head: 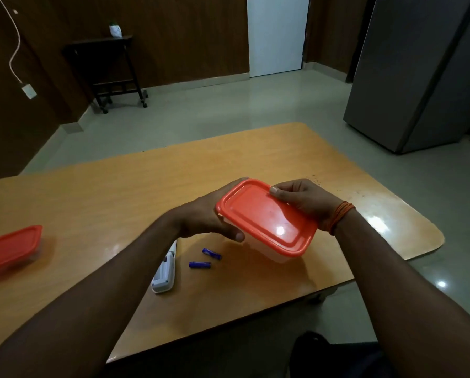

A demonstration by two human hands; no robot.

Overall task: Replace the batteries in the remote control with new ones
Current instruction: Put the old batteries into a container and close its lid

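Observation:
I hold a clear plastic box with an orange lid (pixel 266 216) above the wooden table (pixel 119 197), tilted. My left hand (pixel 212 216) grips its left side from below. My right hand (pixel 304 200) holds its far right edge, thumb on the lid's rim. The lid sits closed on the box. Under my left forearm lies a white remote control (pixel 164 271), partly hidden, its battery bay facing up. Two blue batteries (pixel 211 253) (pixel 199 265) lie loose on the table just right of the remote.
A second orange-lidded box (pixel 10 248) rests at the table's left edge. Beyond the table are a green floor, a dark rolling stand (pixel 105 66) with a small pot, a white door and a grey cabinet (pixel 419 77) at right.

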